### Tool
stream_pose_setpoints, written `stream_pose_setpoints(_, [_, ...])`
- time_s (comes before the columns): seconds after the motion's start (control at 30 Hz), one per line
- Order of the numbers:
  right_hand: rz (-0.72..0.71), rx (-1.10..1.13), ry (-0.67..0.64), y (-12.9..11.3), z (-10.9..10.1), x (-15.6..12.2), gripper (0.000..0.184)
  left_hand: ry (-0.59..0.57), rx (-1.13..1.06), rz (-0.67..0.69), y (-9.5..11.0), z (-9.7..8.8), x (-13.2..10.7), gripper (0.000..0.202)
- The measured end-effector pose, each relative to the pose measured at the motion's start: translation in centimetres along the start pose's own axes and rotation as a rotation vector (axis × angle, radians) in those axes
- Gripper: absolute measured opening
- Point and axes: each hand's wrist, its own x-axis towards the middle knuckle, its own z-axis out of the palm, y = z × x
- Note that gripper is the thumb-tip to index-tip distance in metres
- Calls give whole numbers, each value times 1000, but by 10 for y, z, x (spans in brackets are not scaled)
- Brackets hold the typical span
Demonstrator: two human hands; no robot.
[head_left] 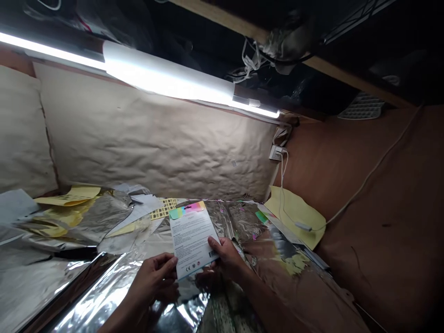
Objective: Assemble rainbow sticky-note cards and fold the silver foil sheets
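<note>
Held up between both hands is a flat white retail packet, with a rainbow-coloured top flap and a hang hole. Small printed text, a barcode and a CE mark cover the side that faces me; its contents are hidden. My left hand pinches the lower left edge between thumb and fingers. On the lower right, my right hand grips the packet, thumb on the printed face and fingers behind. Silvery foil sheeting lies under and around the hands.
A yellow sheet with a white cable and inline switch leans at the right wall. Yellow papers and a sticker sheet lie at the back. A lit tube lamp and a wooden beam hang overhead.
</note>
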Motion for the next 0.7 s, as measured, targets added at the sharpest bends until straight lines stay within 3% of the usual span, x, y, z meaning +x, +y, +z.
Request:
stream_pose_setpoints(0.13, [-8,28,-53,-4,7,-9,55,-72,-25,-36,6,10,-10,67])
stream_pose_setpoints(0.2, [17,-3,-83,-6,9,-12,53,-148,-17,143,13,14,-14,64])
stream_pose_setpoints(0.23, [43,-33,-65,-6,9,-12,54,-135,-3,183,19,14,-14,60])
stream_pose_setpoints(0.33, [81,49,-28,-7,6,-5,62,93,-28,199,48,-2,-13,55])
stream_pose_setpoints(0.43, [117,110,-36,-5,2,3,66,299,-68,264,92,-43,-19,46])
stream_pose_setpoints(0.57, [61,35,7,-2,-1,4,67,514,-18,348,159,-123,-42,28])
stream_pose_setpoints(0.7, [42,-45,21,-1,5,-1,71,691,139,272,216,-200,-64,21])
